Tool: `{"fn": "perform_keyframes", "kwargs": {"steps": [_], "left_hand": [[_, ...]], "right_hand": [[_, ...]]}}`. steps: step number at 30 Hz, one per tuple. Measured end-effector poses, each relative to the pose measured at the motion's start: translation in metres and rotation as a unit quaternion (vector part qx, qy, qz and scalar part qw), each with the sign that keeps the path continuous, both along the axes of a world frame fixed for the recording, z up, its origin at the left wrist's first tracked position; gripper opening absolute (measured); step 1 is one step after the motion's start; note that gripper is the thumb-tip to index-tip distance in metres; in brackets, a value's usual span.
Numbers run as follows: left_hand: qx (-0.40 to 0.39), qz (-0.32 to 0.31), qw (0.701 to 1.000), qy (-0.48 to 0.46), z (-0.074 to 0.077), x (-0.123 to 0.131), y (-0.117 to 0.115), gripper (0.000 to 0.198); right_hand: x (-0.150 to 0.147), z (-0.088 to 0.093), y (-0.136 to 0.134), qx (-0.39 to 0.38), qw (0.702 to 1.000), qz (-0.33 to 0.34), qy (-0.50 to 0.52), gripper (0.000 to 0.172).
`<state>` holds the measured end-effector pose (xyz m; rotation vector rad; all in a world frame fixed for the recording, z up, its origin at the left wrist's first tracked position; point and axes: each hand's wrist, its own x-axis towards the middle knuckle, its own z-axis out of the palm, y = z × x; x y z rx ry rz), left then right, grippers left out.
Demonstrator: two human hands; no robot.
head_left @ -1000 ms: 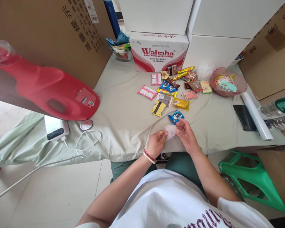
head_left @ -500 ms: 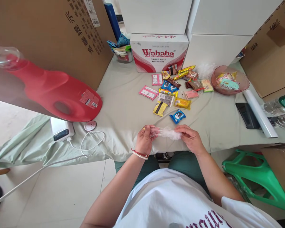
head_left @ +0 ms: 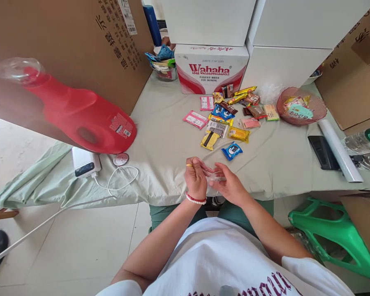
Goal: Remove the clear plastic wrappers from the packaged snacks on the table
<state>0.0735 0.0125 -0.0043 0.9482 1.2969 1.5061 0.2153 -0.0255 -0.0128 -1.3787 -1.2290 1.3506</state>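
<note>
My left hand (head_left: 195, 179) and my right hand (head_left: 228, 185) meet over the near edge of the cloth-covered table (head_left: 160, 139), fingers closed on a thin clear plastic bag (head_left: 215, 176) held between them. The bag is bunched small between the fingertips. A blue snack packet (head_left: 232, 150) lies just beyond my hands. Farther back lies a scatter of several wrapped snacks (head_left: 225, 113). A red bead bracelet sits on my left wrist.
A red jug (head_left: 80, 117) lies on its side at left, next to a white power bank (head_left: 84, 163) with cable. A Wahaha box (head_left: 211, 70), a pink bowl (head_left: 300, 110) of snacks, a black device (head_left: 322, 152), a white roll (head_left: 339, 150) and a green stool (head_left: 336, 232) are around.
The bag was stretched wide between my hands half a second ago; now my hands have come together and the bag is gathered small between them.
</note>
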Motion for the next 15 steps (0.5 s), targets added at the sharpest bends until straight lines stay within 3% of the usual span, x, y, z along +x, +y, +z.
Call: {"fn": "perform_keyframes", "kwargs": {"steps": [2,5,11,13,15], "left_hand": [[0.019,0.002,0.999,0.028,-0.001,-0.002,-0.002,0.046],[0.019,0.047,0.997,0.055,-0.005,-0.015,0.005,0.042],[-0.041,0.106,0.993,-0.028,-0.011,-0.044,0.037,0.05],[-0.044,0.11,0.99,-0.072,-0.01,-0.052,0.045,0.051],[-0.051,0.09,0.989,-0.105,-0.006,-0.06,0.048,0.05]], "right_hand": [[-0.006,-0.006,0.008,-0.012,1.0,0.011,0.003,0.056],[0.001,-0.01,0.017,0.007,1.0,0.017,0.01,0.026],[0.036,0.005,0.013,0.159,0.985,-0.065,0.0,0.007],[0.056,0.012,0.007,0.17,0.984,-0.025,-0.044,0.009],[0.08,0.02,0.002,0.139,0.982,0.09,-0.088,0.011]]}}
